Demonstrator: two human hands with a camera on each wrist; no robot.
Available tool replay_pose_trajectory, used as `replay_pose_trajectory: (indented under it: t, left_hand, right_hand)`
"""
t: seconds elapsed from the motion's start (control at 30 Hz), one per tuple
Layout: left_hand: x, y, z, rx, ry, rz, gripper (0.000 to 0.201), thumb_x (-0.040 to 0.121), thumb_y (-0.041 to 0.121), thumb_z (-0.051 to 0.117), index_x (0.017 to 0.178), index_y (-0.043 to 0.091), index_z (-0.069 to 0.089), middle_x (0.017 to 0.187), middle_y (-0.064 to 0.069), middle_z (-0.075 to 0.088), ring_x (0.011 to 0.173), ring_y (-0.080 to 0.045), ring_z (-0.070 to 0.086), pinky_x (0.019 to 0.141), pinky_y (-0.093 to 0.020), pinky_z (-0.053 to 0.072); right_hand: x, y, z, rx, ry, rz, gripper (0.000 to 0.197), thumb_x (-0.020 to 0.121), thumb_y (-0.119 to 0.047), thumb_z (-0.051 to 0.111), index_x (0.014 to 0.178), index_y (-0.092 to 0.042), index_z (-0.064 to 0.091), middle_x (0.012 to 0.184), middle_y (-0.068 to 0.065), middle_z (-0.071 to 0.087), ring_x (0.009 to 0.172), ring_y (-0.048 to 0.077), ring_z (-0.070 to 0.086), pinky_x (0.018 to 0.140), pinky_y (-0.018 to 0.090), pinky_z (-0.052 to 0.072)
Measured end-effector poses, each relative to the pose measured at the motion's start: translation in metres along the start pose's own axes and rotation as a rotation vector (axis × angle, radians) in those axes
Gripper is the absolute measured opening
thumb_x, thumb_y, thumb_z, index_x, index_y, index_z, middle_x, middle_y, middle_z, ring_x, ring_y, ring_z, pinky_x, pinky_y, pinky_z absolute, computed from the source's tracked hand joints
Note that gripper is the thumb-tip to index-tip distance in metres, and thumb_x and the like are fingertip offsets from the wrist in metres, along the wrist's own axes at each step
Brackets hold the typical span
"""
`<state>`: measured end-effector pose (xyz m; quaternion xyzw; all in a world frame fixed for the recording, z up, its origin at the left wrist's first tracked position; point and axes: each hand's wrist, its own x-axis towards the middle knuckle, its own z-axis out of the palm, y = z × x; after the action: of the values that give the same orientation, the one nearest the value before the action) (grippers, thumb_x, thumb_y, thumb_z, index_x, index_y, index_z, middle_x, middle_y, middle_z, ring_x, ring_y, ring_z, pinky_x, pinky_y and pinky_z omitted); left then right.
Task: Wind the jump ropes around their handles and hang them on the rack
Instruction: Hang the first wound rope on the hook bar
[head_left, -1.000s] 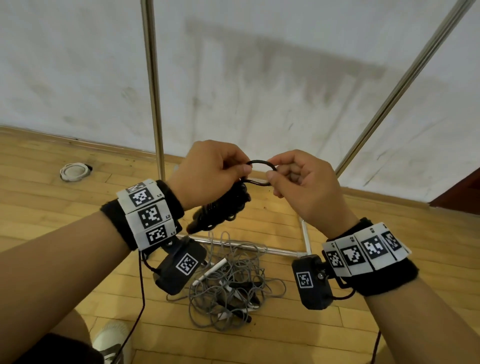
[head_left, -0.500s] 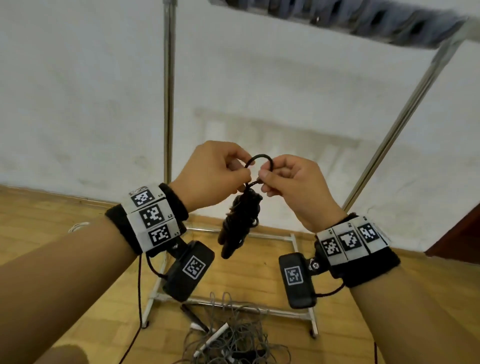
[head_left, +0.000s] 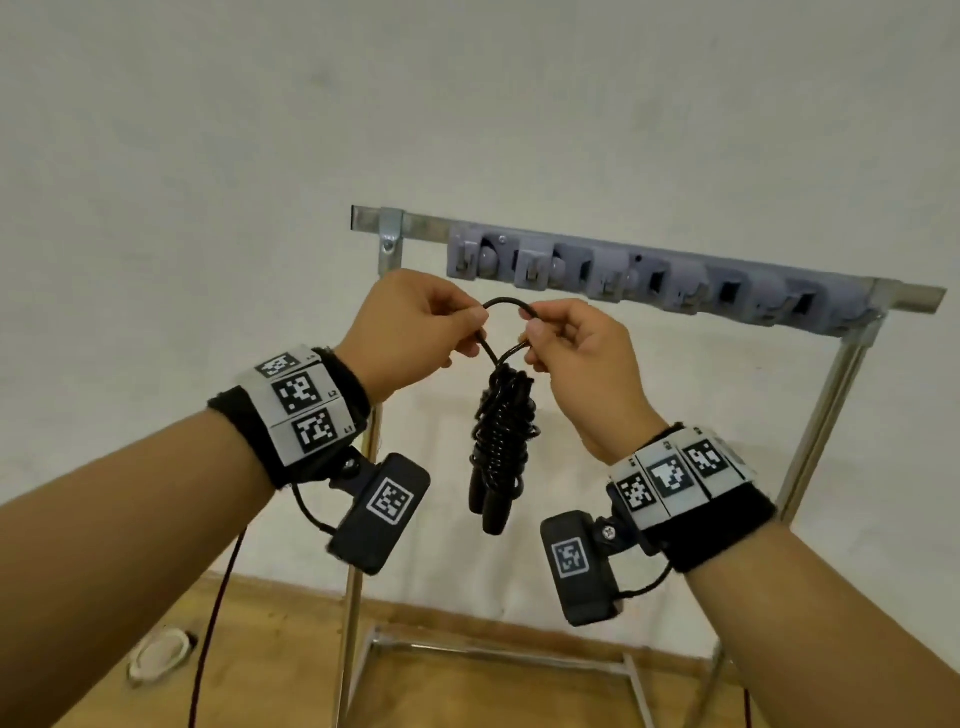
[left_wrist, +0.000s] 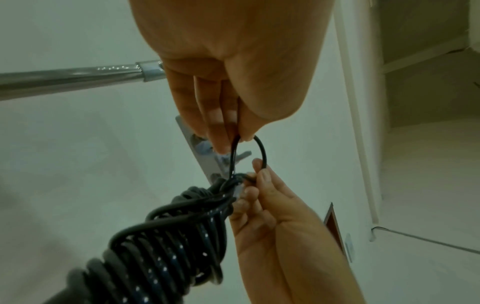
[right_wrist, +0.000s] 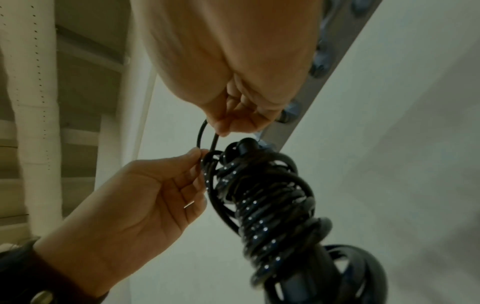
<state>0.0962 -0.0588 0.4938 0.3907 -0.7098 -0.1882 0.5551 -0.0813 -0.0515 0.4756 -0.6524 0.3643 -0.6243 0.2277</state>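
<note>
Head view: the left hand (head_left: 410, 325) and the right hand (head_left: 576, 345) each pinch one side of a small black loop (head_left: 506, 304) of cord, held up between them. Below the loop hangs the wound black jump rope (head_left: 501, 431), coiled around its two handles (head_left: 491, 501). Just behind the hands runs the rack (head_left: 649, 283) with its row of grey hooks, against the white wall (head_left: 467, 104).

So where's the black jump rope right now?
In the head view the black jump rope hangs mid-frame by its loop, pinched between the left hand and right hand, just below the rack.
</note>
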Motion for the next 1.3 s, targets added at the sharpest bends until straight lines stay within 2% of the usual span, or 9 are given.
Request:
replay_pose_trajectory:
  t: [0.23,0.4,0.53,0.67,0.77,0.83,0.93,1.1,1.3]
  left_hand:
    - [0.06,-0.005,-0.021,0.097,0.177,0.01,0.021,0.091,0.019,0.062,0.078,0.011,0.076,0.069,-0.003,0.074,0.072,-0.028,0.073,0.066,-0.046,0.061]
    - [0.073,-0.034,-0.016,0.157,0.155,-0.019,0.022,0.091,0.02,0.062,0.073,0.014,0.076,0.07,-0.001,0.075,0.068,-0.014,0.073,0.067,-0.034,0.059]
    - [0.066,-0.048,-0.01,0.13,0.094,-0.023,0.017,0.092,0.023,0.064,0.083,0.014,0.075,0.076,-0.001,0.076,0.068,-0.009,0.073,0.067,-0.029,0.056]
    - [0.053,-0.044,-0.009,0.13,0.15,-0.026,0.018,0.088,0.028,0.07,0.098,0.014,0.069,0.082,0.0,0.073,0.076,-0.011,0.071,0.075,-0.032,0.058]
    - [0.027,-0.039,-0.008,0.19,0.198,0.009,0.021,0.083,0.033,0.073,0.097,0.018,0.065,0.083,0.004,0.068,0.074,-0.008,0.063,0.067,-0.021,0.049]
    - [0.0,-0.037,-0.003,0.212,0.104,0.026,0.014,0.082,0.031,0.073,0.089,0.021,0.065,0.078,0.007,0.067,0.066,-0.002,0.061,0.059,-0.012,0.044]
    - [-0.05,-0.046,0.013,0.262,-0.103,-0.013,0.009,0.083,0.03,0.072,0.084,0.025,0.065,0.07,0.008,0.064,0.06,0.003,0.059,0.052,-0.005,0.041]
    - [-0.151,-0.088,0.06,0.372,-0.506,-0.175,0.011,0.085,0.036,0.07,0.08,0.029,0.063,0.073,0.011,0.061,0.064,-0.001,0.056,0.053,-0.014,0.035]
    - [-0.282,-0.167,0.136,0.446,-0.872,-0.335,0.014,0.086,0.043,0.065,0.09,0.029,0.063,0.079,0.014,0.06,0.073,-0.004,0.057,0.058,-0.021,0.042]
  right_hand:
    - [0.069,-0.004,0.051,-0.102,0.089,-0.076,0.016,0.095,-0.013,0.058,0.087,-0.027,0.056,0.077,-0.002,0.067,0.059,0.002,0.065,0.06,0.025,0.056]
    - [0.083,0.022,0.069,-0.261,0.122,-0.007,0.005,0.096,-0.014,0.055,0.096,-0.014,0.059,0.087,0.004,0.068,0.084,0.023,0.067,0.08,0.045,0.057]
    - [0.078,0.028,0.068,-0.343,0.101,-0.045,0.006,0.097,-0.018,0.055,0.101,-0.016,0.059,0.086,-0.005,0.064,0.083,0.013,0.063,0.083,0.041,0.056]
    - [0.065,0.017,0.057,-0.334,0.042,0.001,0.025,0.093,-0.022,0.061,0.117,-0.015,0.061,0.088,-0.003,0.068,0.092,0.017,0.067,0.087,0.041,0.056]
    - [0.041,0.01,0.04,-0.369,0.02,-0.03,0.032,0.088,-0.026,0.067,0.119,-0.02,0.061,0.091,-0.008,0.068,0.086,0.003,0.065,0.08,0.02,0.055]
    - [0.016,0.006,0.026,-0.383,-0.004,-0.059,0.025,0.086,-0.027,0.07,0.11,-0.023,0.065,0.088,-0.012,0.067,0.078,-0.003,0.063,0.067,0.008,0.049]
    - [-0.034,0.012,0.005,-0.386,-0.12,0.027,0.013,0.083,-0.029,0.071,0.096,-0.028,0.068,0.081,-0.009,0.07,0.076,0.005,0.067,0.071,0.023,0.054]
    - [-0.143,0.066,-0.024,-0.436,-0.368,0.289,0.007,0.083,-0.028,0.073,0.09,-0.029,0.07,0.079,-0.005,0.071,0.075,0.01,0.067,0.077,0.032,0.056]
    - [-0.284,0.166,-0.051,-0.547,-0.609,0.561,0.01,0.088,-0.034,0.069,0.095,-0.028,0.066,0.086,-0.013,0.065,0.079,0.001,0.062,0.073,0.022,0.051]
